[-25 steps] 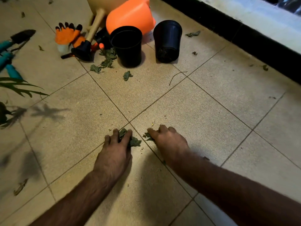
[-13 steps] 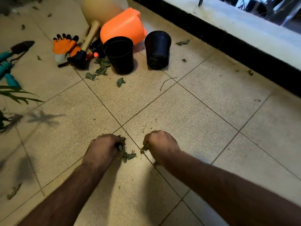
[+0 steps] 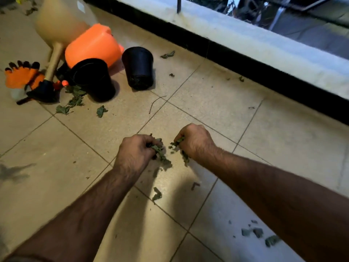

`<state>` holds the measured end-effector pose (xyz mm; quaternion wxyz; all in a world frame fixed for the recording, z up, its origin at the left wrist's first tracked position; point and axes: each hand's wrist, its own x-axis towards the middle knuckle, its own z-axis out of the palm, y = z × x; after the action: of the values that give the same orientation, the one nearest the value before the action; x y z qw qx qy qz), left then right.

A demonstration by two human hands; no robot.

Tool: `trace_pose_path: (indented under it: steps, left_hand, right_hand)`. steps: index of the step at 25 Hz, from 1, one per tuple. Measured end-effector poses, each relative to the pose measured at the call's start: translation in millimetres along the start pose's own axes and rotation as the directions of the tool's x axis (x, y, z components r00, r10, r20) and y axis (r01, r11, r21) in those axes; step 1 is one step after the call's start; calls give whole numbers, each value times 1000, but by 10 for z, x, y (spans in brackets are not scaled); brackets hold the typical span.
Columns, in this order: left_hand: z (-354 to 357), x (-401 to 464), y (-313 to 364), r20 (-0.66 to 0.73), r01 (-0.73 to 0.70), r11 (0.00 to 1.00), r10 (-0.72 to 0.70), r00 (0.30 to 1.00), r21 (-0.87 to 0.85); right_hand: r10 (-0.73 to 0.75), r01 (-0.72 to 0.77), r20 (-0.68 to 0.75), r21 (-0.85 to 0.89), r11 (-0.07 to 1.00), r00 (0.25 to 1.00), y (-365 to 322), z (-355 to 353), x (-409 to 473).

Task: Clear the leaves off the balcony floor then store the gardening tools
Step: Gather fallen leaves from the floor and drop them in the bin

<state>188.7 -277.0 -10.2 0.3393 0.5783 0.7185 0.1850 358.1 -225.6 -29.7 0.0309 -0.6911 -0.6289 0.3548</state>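
While both fists hang over the tiled floor (image 3: pixel 198 118), the left hand (image 3: pixel 135 153) grips a clump of green leaves (image 3: pixel 159 151) and the right hand (image 3: pixel 194 140) grips a second clump (image 3: pixel 176 145), knuckles up. Loose leaf scraps (image 3: pixel 156 194) lie on the tiles below the hands. Farther left, two black pots (image 3: pixel 138 68), an orange watering can (image 3: pixel 92 48) and orange gloves (image 3: pixel 20 75) stand grouped together.

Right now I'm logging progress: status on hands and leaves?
Left hand and right hand each grip leaves. More leaves by pots. Nothing blocking.
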Motion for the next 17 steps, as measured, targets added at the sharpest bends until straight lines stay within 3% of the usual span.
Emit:
trace_pose_path:
  steps: [3, 11, 17]
  left_hand:
    - [-130, 51, 315, 8, -21, 1000, 21, 1000, 13]
    - [-973, -597, 1394, 49, -37, 999, 36, 998, 9]
    - [-2097, -1189, 2682, 74, -41, 998, 45, 996, -49]
  right_hand:
    - [104, -100, -56, 64, 993, 993, -18, -330, -99]
    - [202, -179, -117, 181, 967, 973, -421, -1615, -1166]
    - [208, -178, -119, 225, 958, 971, -1092, -3144, -2173]
